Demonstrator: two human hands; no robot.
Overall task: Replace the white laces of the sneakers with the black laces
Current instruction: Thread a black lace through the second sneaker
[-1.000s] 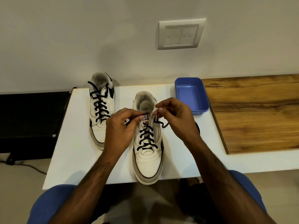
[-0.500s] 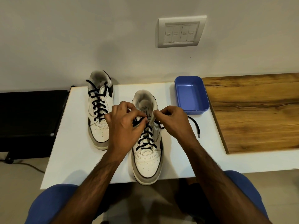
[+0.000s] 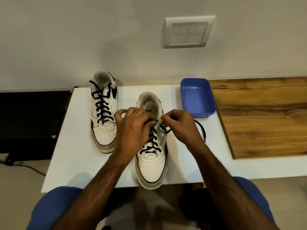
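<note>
On the white table (image 3: 79, 146), whose near edge runs just above the person's blue-clad knees, two white sneakers stand side by side with toes toward the viewer. The wooden countertop (image 3: 265, 117) adjoins the table's right edge; a dark surface (image 3: 33, 113) lies beyond its left edge. Bare tabletop shows to the left of the far sneaker and between the right forearm and the countertop. The near sneaker (image 3: 151, 165) stands at the front, its toe overhanging the table's near edge; the far sneaker (image 3: 103, 130), fully threaded with a black lace, stands to its left and further back. A blue plastic tray (image 3: 197, 98) sits at the back right corner, near the wall. A switch plate (image 3: 188, 32) is mounted on the wall above. Both forearms reach in from below and converge over the near sneaker's upper eyelets. The left hand (image 3: 132, 130), knuckles up, pinches the black lace (image 3: 152, 140) between curled fingertips. The right hand (image 3: 179, 125) pinches the other strand beside the tongue; the loose lace end (image 3: 201, 130) trails on the table right of that hand.
</note>
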